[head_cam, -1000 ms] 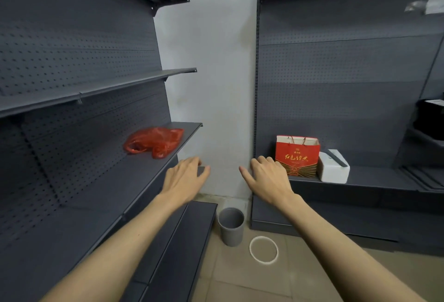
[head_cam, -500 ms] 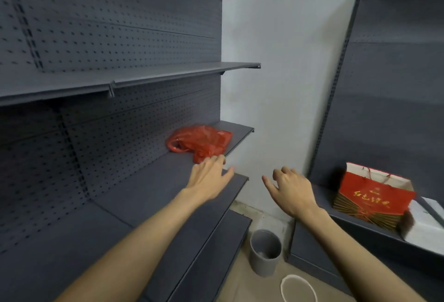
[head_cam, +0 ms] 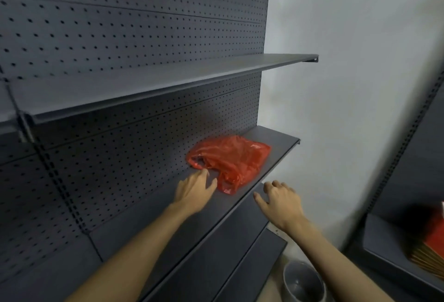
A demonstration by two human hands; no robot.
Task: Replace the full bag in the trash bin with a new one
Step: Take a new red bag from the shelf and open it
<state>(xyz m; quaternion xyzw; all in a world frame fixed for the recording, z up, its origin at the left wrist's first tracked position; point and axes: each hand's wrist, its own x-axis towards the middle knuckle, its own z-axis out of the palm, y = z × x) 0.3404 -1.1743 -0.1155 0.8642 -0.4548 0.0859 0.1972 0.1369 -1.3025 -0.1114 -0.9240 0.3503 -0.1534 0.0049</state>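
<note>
A crumpled red plastic bag (head_cam: 231, 160) lies on the dark grey middle shelf (head_cam: 168, 215), near its far end. My left hand (head_cam: 195, 190) hovers over the shelf with fingers spread, its fingertips just short of the bag's near edge. My right hand (head_cam: 281, 202) is open too, held off the shelf's front edge to the right of the bag. A small grey trash bin (head_cam: 303, 282) stands on the floor at the lower right, with no bag in it.
A higher shelf (head_cam: 168, 85) overhangs the bag, backed by perforated panels. A white wall (head_cam: 348, 85) closes the corner. A second dark shelving unit at the right carries a red gift bag (head_cam: 432, 241). A lower shelf (head_cam: 216, 265) juts out below.
My view has swung left and closer to the shelf. Both hands have moved forward toward the red bag; the left now nearly touches it. The white ring on the floor has left view.
</note>
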